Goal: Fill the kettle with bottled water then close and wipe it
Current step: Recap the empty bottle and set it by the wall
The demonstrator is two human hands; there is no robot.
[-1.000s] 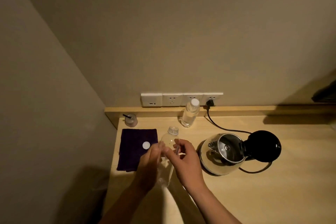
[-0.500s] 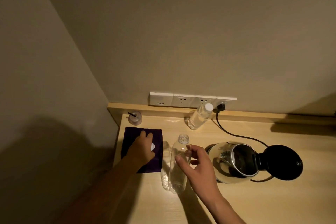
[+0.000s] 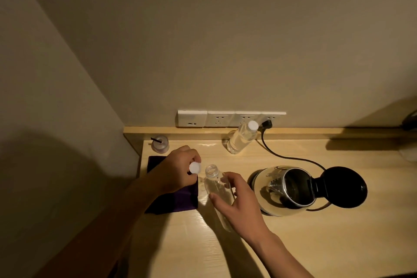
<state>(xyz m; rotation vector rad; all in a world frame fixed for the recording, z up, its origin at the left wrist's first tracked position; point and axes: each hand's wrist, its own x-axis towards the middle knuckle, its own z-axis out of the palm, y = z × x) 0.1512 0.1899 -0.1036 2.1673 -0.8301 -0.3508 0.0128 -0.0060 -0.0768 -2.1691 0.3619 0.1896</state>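
A steel kettle [image 3: 286, 189] stands on the wooden desk [image 3: 316, 244] with its black lid [image 3: 341, 186] swung open to the right. My right hand [image 3: 239, 207] grips a clear, uncapped, empty-looking bottle [image 3: 214, 184] left of the kettle. My left hand [image 3: 178, 172] pinches a white bottle cap [image 3: 195, 167] just left of the bottle's mouth, above a dark purple cloth [image 3: 180, 201] lying flat on the desk. A second, capped bottle [image 3: 242, 137] holding water stands at the back by the wall.
A small pink jar [image 3: 160, 143] with a dark stick sits in the back left corner. White wall sockets [image 3: 230, 118] run along the wall; the kettle's black cord [image 3: 284, 157] is plugged in there. A wall bounds the desk on the left.
My left hand picked the white cap up off the purple cloth and brought it next to the bottle's mouth. My right hand kept hold of the bottle.
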